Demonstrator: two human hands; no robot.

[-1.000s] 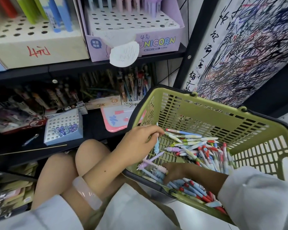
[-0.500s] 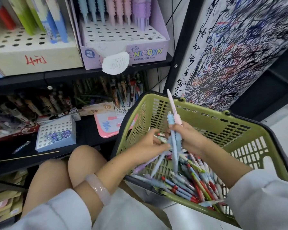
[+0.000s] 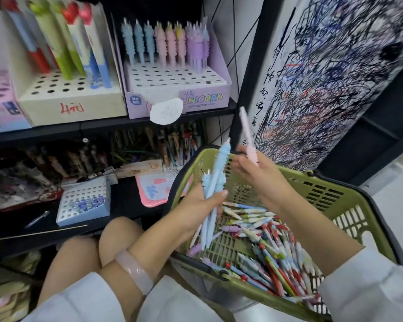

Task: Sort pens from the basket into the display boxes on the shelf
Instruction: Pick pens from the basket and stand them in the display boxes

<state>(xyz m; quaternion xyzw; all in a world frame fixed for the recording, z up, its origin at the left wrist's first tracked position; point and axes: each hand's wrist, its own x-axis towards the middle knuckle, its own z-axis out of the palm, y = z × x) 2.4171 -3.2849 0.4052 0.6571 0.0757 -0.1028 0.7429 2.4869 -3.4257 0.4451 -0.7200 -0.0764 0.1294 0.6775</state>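
Left hand (image 3: 203, 203): we grip a small bunch of blue unicorn pens (image 3: 215, 187) by their barrels, above the green basket (image 3: 349, 203).
Right hand (image 3: 258, 173): we pinch one pink unicorn pen (image 3: 248, 133) at its ribbed grip.
Destination: the UNICORN display box (image 3: 179, 89), shelf above left.
Handling: light, stiff and probably slick, we judge; the soft ribbed section looks the surest hold.

The basket (image 3: 312, 182) is matt olive plastic, a ribbed lattice; the blue pens (image 3: 213, 196) in my left hand (image 3: 200, 205) look like soft, bumpy rubber on smooth plastic barrels; the pink pen (image 3: 248, 135) in my right hand (image 3: 258, 173) the same; the boxes (image 3: 179, 98) are matt card; my bangle (image 3: 133, 271) is glossy and smooth; my sleeves (image 3: 370, 289) are white cloth; the shelf (image 3: 56, 130) is matt black.
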